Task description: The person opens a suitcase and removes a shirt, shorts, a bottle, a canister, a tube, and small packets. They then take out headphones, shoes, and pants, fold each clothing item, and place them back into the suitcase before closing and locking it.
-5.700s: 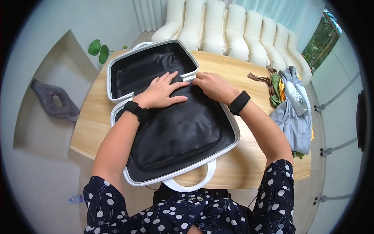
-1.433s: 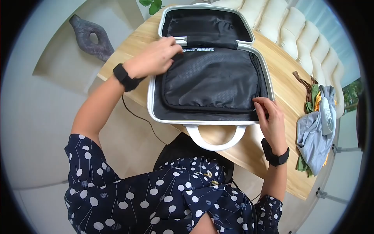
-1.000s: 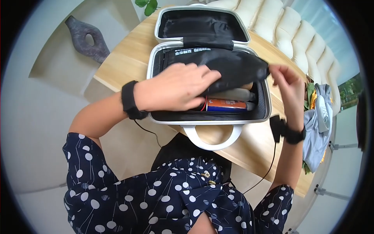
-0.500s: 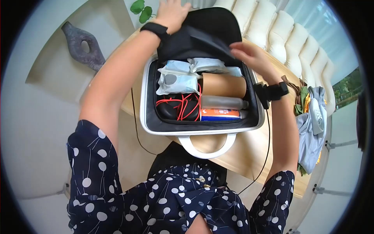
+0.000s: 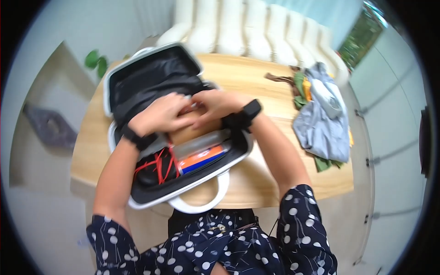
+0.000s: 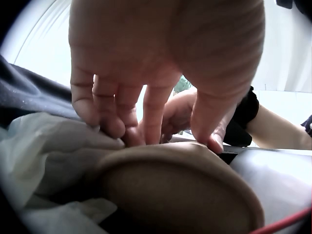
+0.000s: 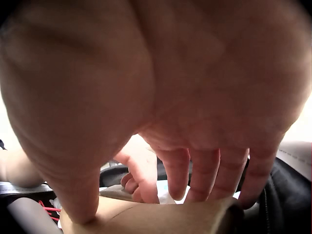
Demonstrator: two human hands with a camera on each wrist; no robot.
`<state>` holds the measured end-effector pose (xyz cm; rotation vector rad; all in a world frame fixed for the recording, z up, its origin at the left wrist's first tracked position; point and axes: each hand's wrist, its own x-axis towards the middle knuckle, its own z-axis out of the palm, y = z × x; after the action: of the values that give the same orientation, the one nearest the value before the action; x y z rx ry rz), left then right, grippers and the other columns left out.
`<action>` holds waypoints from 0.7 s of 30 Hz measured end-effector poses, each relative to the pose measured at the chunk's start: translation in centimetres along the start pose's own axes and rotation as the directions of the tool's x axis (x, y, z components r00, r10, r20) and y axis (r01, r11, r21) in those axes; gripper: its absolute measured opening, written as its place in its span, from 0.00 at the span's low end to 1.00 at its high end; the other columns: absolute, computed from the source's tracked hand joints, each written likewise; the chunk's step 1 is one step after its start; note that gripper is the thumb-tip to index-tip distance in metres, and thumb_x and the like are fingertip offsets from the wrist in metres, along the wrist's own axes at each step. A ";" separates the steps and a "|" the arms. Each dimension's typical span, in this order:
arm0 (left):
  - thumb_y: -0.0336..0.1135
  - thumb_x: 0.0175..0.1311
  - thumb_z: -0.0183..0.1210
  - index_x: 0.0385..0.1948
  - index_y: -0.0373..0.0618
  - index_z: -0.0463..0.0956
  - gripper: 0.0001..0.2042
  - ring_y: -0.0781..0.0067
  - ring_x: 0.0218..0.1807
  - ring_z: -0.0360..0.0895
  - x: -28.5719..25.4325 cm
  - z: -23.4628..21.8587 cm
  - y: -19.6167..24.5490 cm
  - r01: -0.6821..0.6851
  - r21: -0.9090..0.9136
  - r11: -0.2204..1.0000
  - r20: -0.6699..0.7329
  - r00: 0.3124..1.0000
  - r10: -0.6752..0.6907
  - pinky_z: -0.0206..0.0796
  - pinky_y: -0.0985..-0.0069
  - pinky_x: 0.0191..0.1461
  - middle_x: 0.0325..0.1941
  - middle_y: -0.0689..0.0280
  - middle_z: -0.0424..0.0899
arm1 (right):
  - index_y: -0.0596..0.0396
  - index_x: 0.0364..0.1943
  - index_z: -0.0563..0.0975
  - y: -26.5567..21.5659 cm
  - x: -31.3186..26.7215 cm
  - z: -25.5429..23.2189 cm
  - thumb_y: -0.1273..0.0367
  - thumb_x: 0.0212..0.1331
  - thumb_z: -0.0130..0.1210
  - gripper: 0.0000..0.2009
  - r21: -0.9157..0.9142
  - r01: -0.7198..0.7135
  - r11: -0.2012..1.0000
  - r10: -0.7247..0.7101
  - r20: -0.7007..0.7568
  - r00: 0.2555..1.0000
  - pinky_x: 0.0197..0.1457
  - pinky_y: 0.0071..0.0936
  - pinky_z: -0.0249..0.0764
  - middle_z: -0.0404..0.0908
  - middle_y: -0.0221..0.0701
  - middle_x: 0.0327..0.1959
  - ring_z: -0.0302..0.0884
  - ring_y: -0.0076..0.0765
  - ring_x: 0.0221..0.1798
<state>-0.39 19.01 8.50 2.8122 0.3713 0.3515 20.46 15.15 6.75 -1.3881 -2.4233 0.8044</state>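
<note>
My left hand (image 5: 160, 114) and right hand (image 5: 217, 107) grip a brown cardboard tube (image 5: 185, 134) from above, inside the open white suitcase (image 5: 110, 94). In the left wrist view the tube's round end (image 6: 180, 195) faces the camera, the thumb at one side and the fingers at the other. My right thumb presses the near side of the tube (image 7: 141, 217) in the right wrist view, with the fingers over its far side. Beside the tube lie a grey frosted bottle (image 5: 201, 143), an orange-and-blue can (image 5: 201, 158) and a red cord (image 5: 160, 165) on a black object.
A crinkled pale plastic pack (image 6: 44, 146) sits by the tube's end. The black-lined lid (image 5: 151, 73) leans back. Grey clothes (image 5: 316, 128) with a white shoe (image 5: 327, 101) lie on the right of the wooden table (image 5: 275, 183). A white handle (image 5: 222, 192) sticks out in front.
A zipped black cover was lifted and folded back, showing the contents. Both hands then came down from the cover onto the cardboard tube. The head view turned, so the suitcase appears angled and farther left.
</note>
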 end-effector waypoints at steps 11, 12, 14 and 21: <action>0.47 0.42 0.64 0.40 0.37 0.68 0.27 0.53 0.43 0.74 -0.4 2.2 2.2 0.101 0.189 0.977 0.074 0.990 -0.117 0.63 0.64 0.47 0.38 0.53 0.77 | 0.59 0.51 0.73 -1.4 -1.1 -0.5 0.53 0.54 0.57 0.27 0.011 -0.088 0.996 0.088 -0.045 0.995 0.52 0.31 0.72 0.81 0.42 0.43 0.79 0.44 0.47; 0.48 0.41 0.64 0.41 0.37 0.68 0.28 0.53 0.42 0.74 -0.4 2.3 2.2 0.111 0.190 0.976 0.030 0.993 -0.118 0.63 0.64 0.47 0.38 0.53 0.77 | 0.59 0.51 0.74 -1.5 -1.2 -0.6 0.52 0.54 0.57 0.27 0.020 -0.099 0.995 0.100 -0.058 0.993 0.51 0.31 0.72 0.81 0.42 0.43 0.78 0.44 0.47; 0.48 0.41 0.64 0.40 0.37 0.69 0.28 0.52 0.42 0.74 -0.2 1.7 2.9 0.140 0.185 0.973 0.057 0.987 -0.153 0.64 0.63 0.46 0.39 0.52 0.77 | 0.59 0.51 0.74 -1.6 -1.5 -0.8 0.51 0.54 0.57 0.28 0.025 -0.109 0.994 0.111 -0.077 0.991 0.51 0.31 0.72 0.81 0.42 0.44 0.78 0.44 0.47; 0.45 0.44 0.64 0.46 0.35 0.69 0.29 0.58 0.44 0.78 0.4 -1.3 3.9 0.426 -0.329 0.843 0.160 0.905 -0.395 0.69 0.70 0.49 0.42 0.50 0.78 | 0.58 0.56 0.70 -0.3 -3.5 -1.8 0.52 0.56 0.57 0.29 0.346 0.033 0.938 0.049 -0.226 0.973 0.54 0.29 0.70 0.78 0.40 0.49 0.75 0.36 0.51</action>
<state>0.42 15.83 10.98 2.3031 0.7890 0.1767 22.85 12.70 8.60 -1.2732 -1.9850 0.9592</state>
